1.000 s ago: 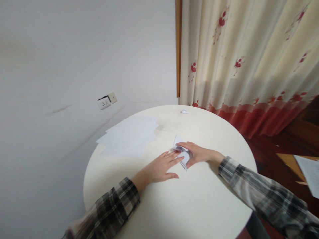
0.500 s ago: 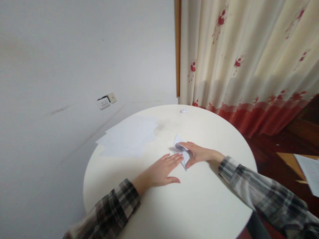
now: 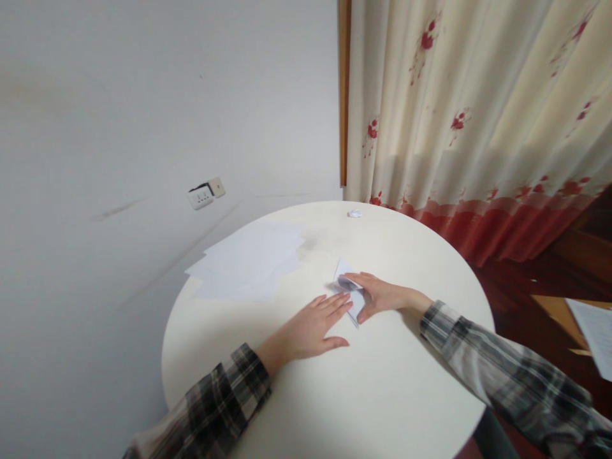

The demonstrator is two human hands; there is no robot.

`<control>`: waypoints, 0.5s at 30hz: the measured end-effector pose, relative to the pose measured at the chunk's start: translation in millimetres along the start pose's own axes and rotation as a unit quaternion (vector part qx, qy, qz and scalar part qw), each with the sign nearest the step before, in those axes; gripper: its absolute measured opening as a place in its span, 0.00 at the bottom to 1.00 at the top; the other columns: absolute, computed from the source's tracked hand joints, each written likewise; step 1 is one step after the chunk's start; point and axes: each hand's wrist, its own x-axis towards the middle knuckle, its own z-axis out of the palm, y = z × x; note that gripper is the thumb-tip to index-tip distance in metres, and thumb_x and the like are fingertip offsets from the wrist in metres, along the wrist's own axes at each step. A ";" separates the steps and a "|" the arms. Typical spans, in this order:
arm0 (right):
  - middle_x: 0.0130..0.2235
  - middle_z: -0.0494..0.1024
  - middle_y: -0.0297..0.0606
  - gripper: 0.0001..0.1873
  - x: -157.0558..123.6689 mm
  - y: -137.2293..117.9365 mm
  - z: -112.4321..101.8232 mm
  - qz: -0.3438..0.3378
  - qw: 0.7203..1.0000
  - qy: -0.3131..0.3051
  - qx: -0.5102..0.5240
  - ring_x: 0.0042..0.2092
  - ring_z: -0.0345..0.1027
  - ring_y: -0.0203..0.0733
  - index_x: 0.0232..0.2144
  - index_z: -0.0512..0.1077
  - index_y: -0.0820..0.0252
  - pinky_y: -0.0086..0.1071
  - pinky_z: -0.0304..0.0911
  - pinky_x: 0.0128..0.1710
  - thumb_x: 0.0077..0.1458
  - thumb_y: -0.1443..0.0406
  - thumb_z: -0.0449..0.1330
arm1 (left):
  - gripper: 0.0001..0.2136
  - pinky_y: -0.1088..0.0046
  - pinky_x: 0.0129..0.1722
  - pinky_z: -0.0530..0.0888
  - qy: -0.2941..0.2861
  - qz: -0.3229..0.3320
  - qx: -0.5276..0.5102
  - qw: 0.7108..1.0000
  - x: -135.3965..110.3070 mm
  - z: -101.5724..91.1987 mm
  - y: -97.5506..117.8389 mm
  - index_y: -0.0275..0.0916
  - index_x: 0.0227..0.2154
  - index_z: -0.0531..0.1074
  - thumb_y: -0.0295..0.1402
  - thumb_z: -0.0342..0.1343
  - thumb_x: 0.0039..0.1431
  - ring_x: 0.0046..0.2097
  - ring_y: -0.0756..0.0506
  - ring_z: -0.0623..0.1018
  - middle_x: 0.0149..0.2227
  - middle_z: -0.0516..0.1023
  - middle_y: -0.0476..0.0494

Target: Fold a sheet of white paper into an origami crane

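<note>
A small folded sheet of white paper (image 3: 355, 307) lies on the round white table (image 3: 373, 395), with one flap curled up at its middle. My left hand (image 3: 313, 326) rests flat, its fingers stretched out and their tips pressing on the paper's left side, the thumb held apart. From the right, my right hand (image 3: 380, 296) curves round the paper, with the fingers at the raised flap and the thumb at the lower right edge. Part of the folds is hidden beneath the fingers.
Loose white sheets (image 3: 248, 261) overlap at the table's left. A small crumpled white piece (image 3: 354, 213) sits near the far edge. Behind are a wall with a socket (image 3: 201, 197) and a flowered curtain (image 3: 459, 127). Papers (image 3: 590, 331) lie on a lower surface at right.
</note>
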 end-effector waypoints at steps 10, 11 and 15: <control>0.58 0.59 0.48 0.46 1.5 -11.2 1.0 0.022 0.999 0.034 0.008 0.59 0.50 0.53 0.59 0.52 0.60 0.49 0.39 0.59 0.42 0.46 0.61 | 0.32 0.58 0.59 0.48 0.003 0.009 0.002 1.000 0.6 2.1 -1.9 0.41 0.60 0.47 0.52 0.43 0.57 0.63 0.40 0.50 0.63 0.47 0.38; 0.59 0.58 0.48 0.47 1.7 -11.2 2.9 0.026 0.999 0.039 0.002 0.59 0.50 0.53 0.59 0.52 0.60 0.49 0.37 0.59 0.41 0.46 0.61 | 0.32 0.57 0.59 0.48 0.002 0.008 0.000 1.000 0.7 2.5 -2.2 0.41 0.61 0.46 0.52 0.43 0.58 0.63 0.40 0.50 0.63 0.47 0.38; 0.60 0.56 0.48 0.49 2.2 -10.2 8.7 0.031 0.998 0.047 -0.011 0.60 0.47 0.52 0.59 0.51 0.59 0.50 0.34 0.60 0.39 0.46 0.62 | 0.33 0.57 0.60 0.48 0.004 0.008 -0.004 1.000 0.8 4.0 -3.9 0.39 0.61 0.44 0.51 0.43 0.58 0.63 0.40 0.50 0.63 0.47 0.38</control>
